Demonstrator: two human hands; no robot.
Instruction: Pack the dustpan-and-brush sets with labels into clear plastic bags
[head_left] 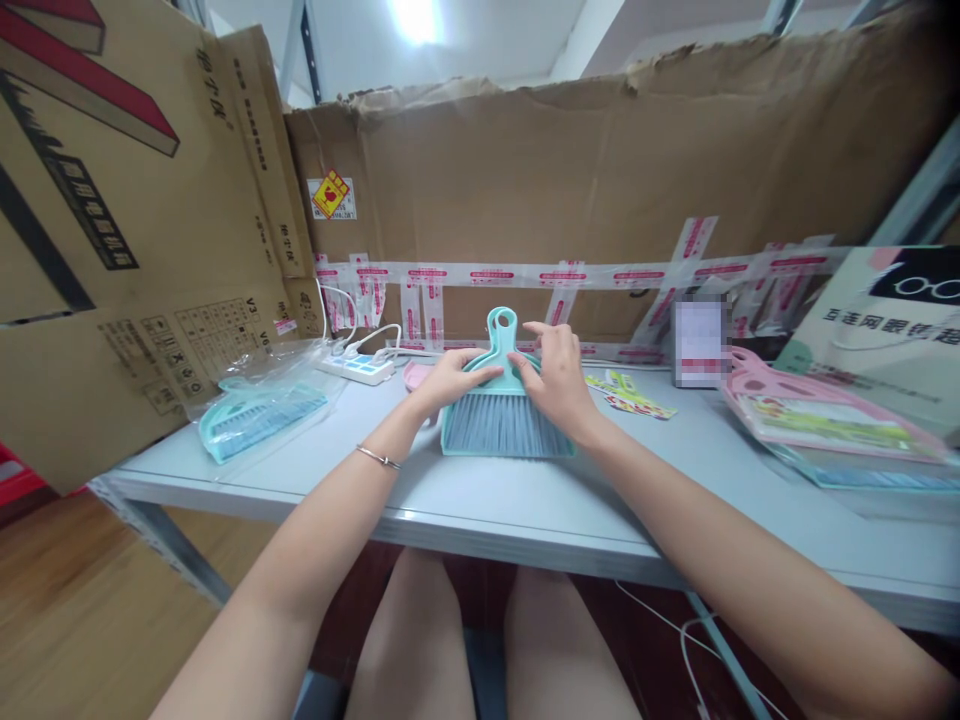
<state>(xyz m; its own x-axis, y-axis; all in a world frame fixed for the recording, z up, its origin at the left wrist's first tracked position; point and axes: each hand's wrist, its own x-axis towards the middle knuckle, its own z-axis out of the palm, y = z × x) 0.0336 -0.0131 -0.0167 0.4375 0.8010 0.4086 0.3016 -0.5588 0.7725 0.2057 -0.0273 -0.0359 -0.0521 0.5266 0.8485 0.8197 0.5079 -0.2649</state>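
A mint-green hand brush (510, 424) with grey-blue bristles lies nested in a matching dustpan (446, 440) on the table in front of me, its looped handle pointing away. My left hand (454, 380) grips the left side of the set, thumb lying across the brush's shoulder. On the opposite side my right hand (561, 380) holds the set, its thumb pressing the brush near the handle's base. The right index finger is raised and bent beside the handle loop. Part of a pink item (416, 376) shows behind my left hand.
At left, a mint brush-and-dustpan set (259, 415) lies in clear plastic near a white power strip (356, 366). Colourful label cards (637, 402) lie right of my hands. A pink dustpan (832, 410) rests on another bagged set at right. Cardboard (487, 180) walls the back.
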